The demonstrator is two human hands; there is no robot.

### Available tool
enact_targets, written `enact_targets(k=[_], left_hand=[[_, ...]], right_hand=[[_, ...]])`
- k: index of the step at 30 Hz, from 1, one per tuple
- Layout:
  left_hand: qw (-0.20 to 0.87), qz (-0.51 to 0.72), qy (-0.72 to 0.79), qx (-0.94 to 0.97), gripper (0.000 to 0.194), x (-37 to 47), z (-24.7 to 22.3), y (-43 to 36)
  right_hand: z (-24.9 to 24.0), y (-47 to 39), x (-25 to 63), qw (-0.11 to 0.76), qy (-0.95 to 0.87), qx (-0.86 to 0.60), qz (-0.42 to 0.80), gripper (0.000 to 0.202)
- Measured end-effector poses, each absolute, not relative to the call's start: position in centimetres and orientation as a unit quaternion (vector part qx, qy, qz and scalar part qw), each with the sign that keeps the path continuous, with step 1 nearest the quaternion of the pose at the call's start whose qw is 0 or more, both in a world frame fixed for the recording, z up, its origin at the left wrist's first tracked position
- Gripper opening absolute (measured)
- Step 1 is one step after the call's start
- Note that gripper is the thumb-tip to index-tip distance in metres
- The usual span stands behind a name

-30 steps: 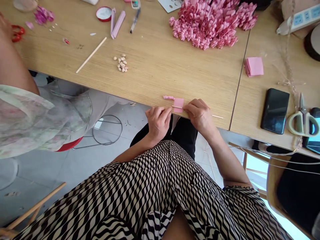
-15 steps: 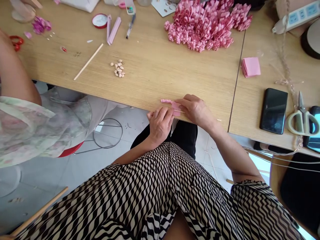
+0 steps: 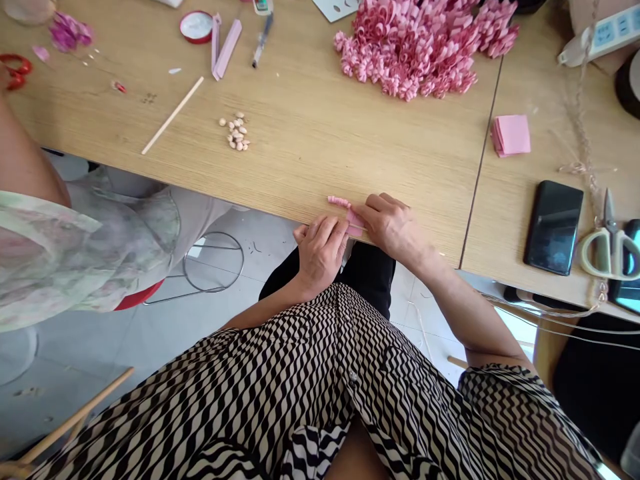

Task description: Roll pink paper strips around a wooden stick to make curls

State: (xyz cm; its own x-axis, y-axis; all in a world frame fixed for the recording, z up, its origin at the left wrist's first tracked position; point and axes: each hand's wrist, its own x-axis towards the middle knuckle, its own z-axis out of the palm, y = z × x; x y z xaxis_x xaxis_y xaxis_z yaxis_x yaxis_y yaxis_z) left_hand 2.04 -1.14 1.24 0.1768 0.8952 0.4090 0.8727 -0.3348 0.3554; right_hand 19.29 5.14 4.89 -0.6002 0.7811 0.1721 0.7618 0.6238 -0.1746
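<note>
At the table's front edge, a small pink strip (image 3: 355, 222) lies between my two hands, with a curled, fringed end (image 3: 339, 201) sticking out to the upper left. My left hand (image 3: 323, 250) presses its closed fingers on the strip's left side. From the right, my right hand (image 3: 390, 223) pinches the strip's upper edge with bent fingers. A thin pale line, perhaps a stick or wire, crosses the strip; what it is I cannot tell. The fingertips partly cover the strip.
Curled pink pieces (image 3: 413, 50) are heaped at the back; pink squares (image 3: 512, 135), a phone (image 3: 554, 227) and scissors (image 3: 609, 243) lie right. Left are beads (image 3: 237, 131), a stick (image 3: 173, 115), a round tin (image 3: 197, 27) and another person's arm (image 3: 27, 153).
The view has shifted slightly, so the things on the table sit a little differently. My right hand has moved slightly on the pink strip; both hands stay on it.
</note>
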Motion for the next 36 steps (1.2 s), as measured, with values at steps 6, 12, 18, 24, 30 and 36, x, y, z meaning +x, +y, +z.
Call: enact_targets(k=[6, 12, 18, 24, 30, 36], left_hand=[[-0.016, 0.289, 0.577, 0.764, 0.029, 2.2, 0.8, -1.3], [-0.006, 0.237, 0.593, 0.770, 0.035, 2.5, 1.2, -1.5], [0.047, 0.196, 0.606, 0.769, 0.038, 3.0, 2.5, -1.1], [0.044, 0.188, 0.606, 0.772, 0.042, 3.3, 2.1, -0.4], [0.017, 0.188, 0.600, 0.777, 0.046, 3.2, 2.0, -0.4], [0.013, 0.240, 0.591, 0.770, 0.044, 2.3, 1.6, -0.3]], right_hand=[[4.2, 5.3, 19.3, 0.132, -0.892, -0.431, 0.031, 0.031], [4.0, 5.6, 19.5, 0.141, -0.892, -0.427, 0.041, 0.035], [3.8, 6.1, 19.8, 0.145, -0.893, -0.418, 0.082, 0.033], [4.3, 6.3, 20.0, 0.155, -0.887, -0.417, 0.123, 0.031], [4.6, 5.1, 20.8, 0.227, -0.865, -0.406, 0.189, 0.031], [4.0, 4.0, 20.5, 0.241, -0.855, -0.422, 0.178, 0.033]])
